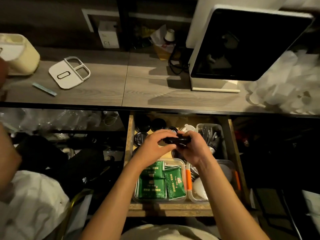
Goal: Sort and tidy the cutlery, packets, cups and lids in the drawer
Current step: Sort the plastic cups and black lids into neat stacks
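Observation:
Both hands meet over the open wooden drawer (130, 135). My left hand (154, 146) and my right hand (194, 149) together grip a small stack of black lids (176, 140). More black lids (140, 138) lie in the drawer's back left. A clear bin of dark cutlery (212, 134) stands at the back right. At the front, a clear tub (136, 198) holds green packets (161, 179). Beside it another tub (192, 198) holds white lids and orange-handled items (188, 179).
The grey countertop (107, 84) above the drawer carries a white lid with compartments (69, 72), a cream container (22, 56), a wrapped pale stick (44, 89), a screen on a stand (242, 45) and clear plastic cups (285, 84). Another person's arm (7, 153) is at left.

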Action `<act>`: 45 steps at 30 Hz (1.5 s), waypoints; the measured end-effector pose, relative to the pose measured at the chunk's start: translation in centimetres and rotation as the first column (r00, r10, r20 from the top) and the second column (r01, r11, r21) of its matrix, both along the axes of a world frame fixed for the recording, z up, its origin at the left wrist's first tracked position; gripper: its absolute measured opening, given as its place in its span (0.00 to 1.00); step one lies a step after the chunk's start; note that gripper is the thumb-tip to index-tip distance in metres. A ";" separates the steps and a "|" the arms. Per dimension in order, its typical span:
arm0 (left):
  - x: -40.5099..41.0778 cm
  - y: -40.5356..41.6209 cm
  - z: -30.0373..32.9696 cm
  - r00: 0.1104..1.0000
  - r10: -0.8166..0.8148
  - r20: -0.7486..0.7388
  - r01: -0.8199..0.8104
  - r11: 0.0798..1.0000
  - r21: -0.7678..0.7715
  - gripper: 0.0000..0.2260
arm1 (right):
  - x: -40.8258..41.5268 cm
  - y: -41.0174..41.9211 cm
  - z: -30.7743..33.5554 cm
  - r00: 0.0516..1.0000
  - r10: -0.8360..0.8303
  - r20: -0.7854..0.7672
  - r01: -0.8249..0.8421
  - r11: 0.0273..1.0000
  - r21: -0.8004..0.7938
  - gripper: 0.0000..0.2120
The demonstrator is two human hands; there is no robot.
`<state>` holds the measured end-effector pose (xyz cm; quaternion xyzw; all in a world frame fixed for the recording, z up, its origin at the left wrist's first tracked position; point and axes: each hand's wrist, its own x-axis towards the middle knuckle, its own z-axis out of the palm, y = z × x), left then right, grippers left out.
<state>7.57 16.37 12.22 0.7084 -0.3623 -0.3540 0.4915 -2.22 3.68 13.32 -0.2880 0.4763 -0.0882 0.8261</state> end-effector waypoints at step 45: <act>-9.9 -11.9 -1.3 0.113 0.357 -0.927 -0.653 0.730 0.202 0.17 | -5.9 -9.1 -3.6 0.939 0.076 -0.336 -0.341 0.338 -0.877 0.07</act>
